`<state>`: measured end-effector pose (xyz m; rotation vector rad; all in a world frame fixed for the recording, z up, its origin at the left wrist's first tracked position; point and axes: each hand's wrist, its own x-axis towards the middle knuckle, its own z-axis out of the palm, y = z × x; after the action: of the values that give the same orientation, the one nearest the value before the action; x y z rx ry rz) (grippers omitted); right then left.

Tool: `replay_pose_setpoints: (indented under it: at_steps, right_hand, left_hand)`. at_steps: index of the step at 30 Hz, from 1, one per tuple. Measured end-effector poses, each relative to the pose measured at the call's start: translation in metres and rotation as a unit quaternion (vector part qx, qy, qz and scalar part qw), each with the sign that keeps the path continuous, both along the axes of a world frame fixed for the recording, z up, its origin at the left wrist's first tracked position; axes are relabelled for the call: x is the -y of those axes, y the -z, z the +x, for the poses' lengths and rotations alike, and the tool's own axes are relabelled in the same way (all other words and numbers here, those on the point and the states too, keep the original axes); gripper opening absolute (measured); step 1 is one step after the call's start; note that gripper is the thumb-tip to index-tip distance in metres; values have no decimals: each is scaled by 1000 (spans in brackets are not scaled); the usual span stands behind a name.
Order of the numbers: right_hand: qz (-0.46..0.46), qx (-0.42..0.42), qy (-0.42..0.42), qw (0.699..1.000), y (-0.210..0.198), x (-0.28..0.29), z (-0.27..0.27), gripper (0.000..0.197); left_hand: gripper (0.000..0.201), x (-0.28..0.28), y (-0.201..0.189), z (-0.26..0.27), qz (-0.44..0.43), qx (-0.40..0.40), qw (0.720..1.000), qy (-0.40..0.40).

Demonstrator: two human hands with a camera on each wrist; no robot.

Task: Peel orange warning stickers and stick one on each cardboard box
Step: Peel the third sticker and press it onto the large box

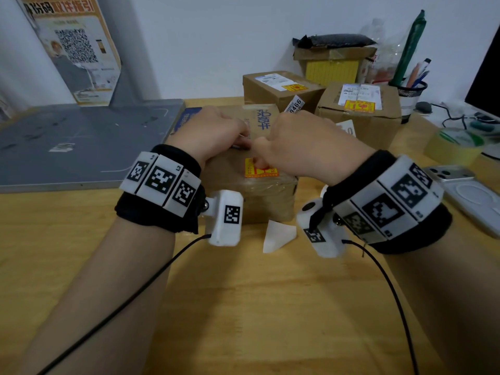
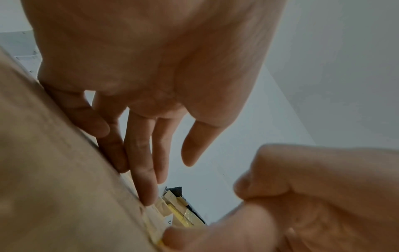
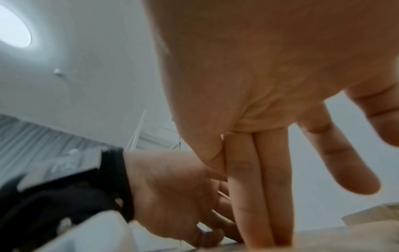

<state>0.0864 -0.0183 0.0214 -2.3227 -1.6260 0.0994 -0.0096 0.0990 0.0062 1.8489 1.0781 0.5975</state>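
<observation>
While straight fingers (image 1: 259, 162) press it to the taped brown cardboard box (image 1: 267, 196), the thin orange warning sticker (image 1: 261, 170) looks limp; lift by a corner.

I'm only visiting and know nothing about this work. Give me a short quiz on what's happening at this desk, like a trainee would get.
1. True or false: the nearest box has no orange sticker yet.
2. How many cardboard boxes show an orange sticker? A one, B two, C three.
3. Fill in: the white backing paper lies on the ____, in front of the nearest box.
Key: 1 false, the right hand presses its thumb on the sticker; 2 C; 3 table.
</observation>
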Motion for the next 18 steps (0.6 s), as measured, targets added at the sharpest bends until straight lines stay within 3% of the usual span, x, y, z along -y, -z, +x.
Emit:
replay_pose_setpoints:
  at_steps: [3, 8, 11, 18]
  right_hand:
    - [-1, -47, -5, 999, -3, 0, 1, 46]
    - [-1, -16, 15, 1000, 0, -1, 4, 39]
    - [-29, -2, -14, 999, -4, 3, 2, 40]
    - [-25, -3, 15, 1000, -1, -1, 11, 44]
  left_hand:
    - [20, 0, 0, -1, 10, -6, 1000, 1]
    - [19, 0, -1, 0, 24, -21, 999, 2]
    - [20, 0, -1, 1, 41, -28, 999, 5]
    - [21, -2, 2, 2, 40, -25, 999, 11]
